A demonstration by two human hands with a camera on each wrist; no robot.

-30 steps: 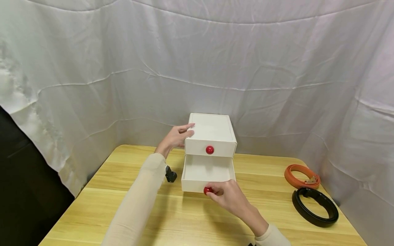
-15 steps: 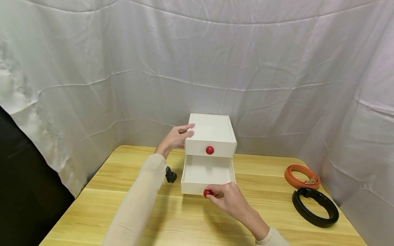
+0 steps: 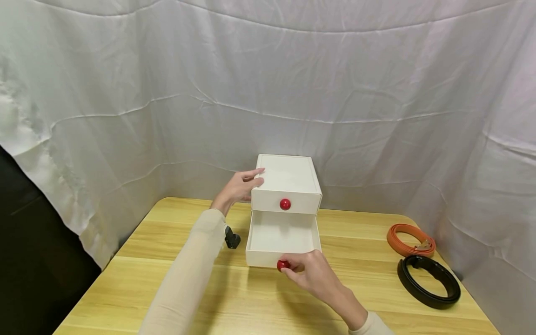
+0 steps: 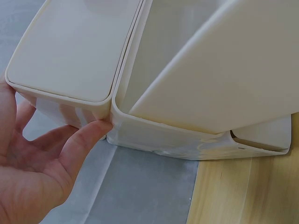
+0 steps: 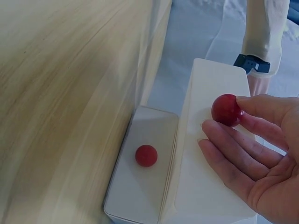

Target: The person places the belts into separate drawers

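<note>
A white sheet point(image 3: 335, 83) hangs in folds behind and to both sides of my wooden table point(image 3: 234, 298), which fills the lower part of what I see from my head. On the table, toward the back and middle, stands the white drawer box point(image 3: 287, 173), two drawers high. Its upper drawer point(image 3: 268, 201) is closed flush with the front, while the lower drawer point(image 3: 281, 235) is pulled out toward me, its inside bare and white. My left hand point(image 3: 239, 186) rests against the left upper edge of the box, fingers fairly straight along the top corner and thumb pressed to the side wall, as my left wrist view shows up close. My right hand point(image 3: 311, 274) is at the front of the pulled-out drawer, thumb and fingertips pinching its red knob point(image 3: 283, 265); in my right wrist view the fingers point(image 5: 261, 122) curl against the ball while the rest of the palm stays loose. The upper drawer's red knob point(image 3: 285, 204) sits untouched above. Off to the right, well apart from the box, lie a coiled black belt point(image 3: 429, 281) and, just behind it, a coiled orange belt point(image 3: 410, 240). A small black object point(image 3: 231, 239) shows beside my left sleeve point(image 3: 188, 274), near the box's left side.
</note>
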